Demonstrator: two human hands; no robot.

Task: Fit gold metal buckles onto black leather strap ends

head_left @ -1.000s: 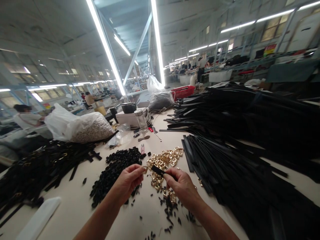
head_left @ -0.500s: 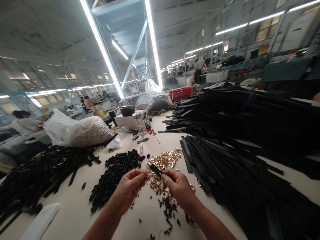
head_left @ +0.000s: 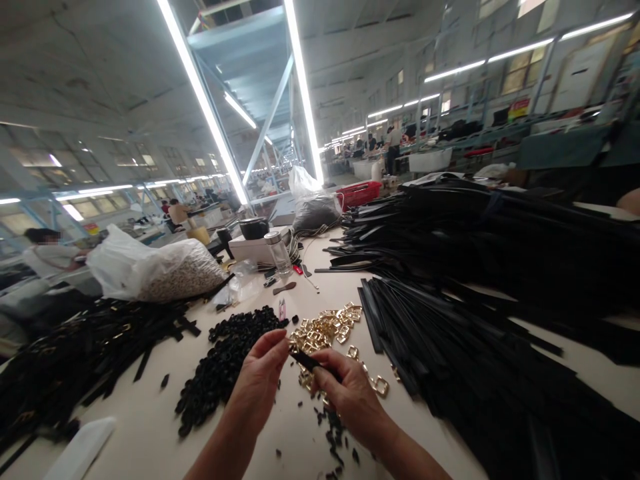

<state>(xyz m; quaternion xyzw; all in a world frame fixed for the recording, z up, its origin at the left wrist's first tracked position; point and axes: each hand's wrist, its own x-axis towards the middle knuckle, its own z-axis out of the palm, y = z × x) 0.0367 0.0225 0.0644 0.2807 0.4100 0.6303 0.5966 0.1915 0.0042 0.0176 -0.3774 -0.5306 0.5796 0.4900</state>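
My right hand (head_left: 345,387) pinches a short black strap (head_left: 303,360), whose free end points up and left. My left hand (head_left: 263,367) is closed at that end of the strap, fingertips together; a small gold piece shows there, partly hidden by the fingers. Behind and beside the hands lies a pile of gold buckles (head_left: 320,331). Left of my left hand spreads a heap of small black loops (head_left: 215,373). Small black scraps (head_left: 333,433) are scattered below my right hand.
Long black straps (head_left: 420,347) cover the right side. Black straps with buckles (head_left: 75,347) lie at left, before a plastic bag (head_left: 175,270). A glass bottle (head_left: 277,253), a white box (head_left: 255,247) and pink snips (head_left: 282,309) stand or lie farther back.
My hands have come together, the strap's free end now meeting my left fingertips. The right hand has shifted slightly left and down, uncovering more buckles.
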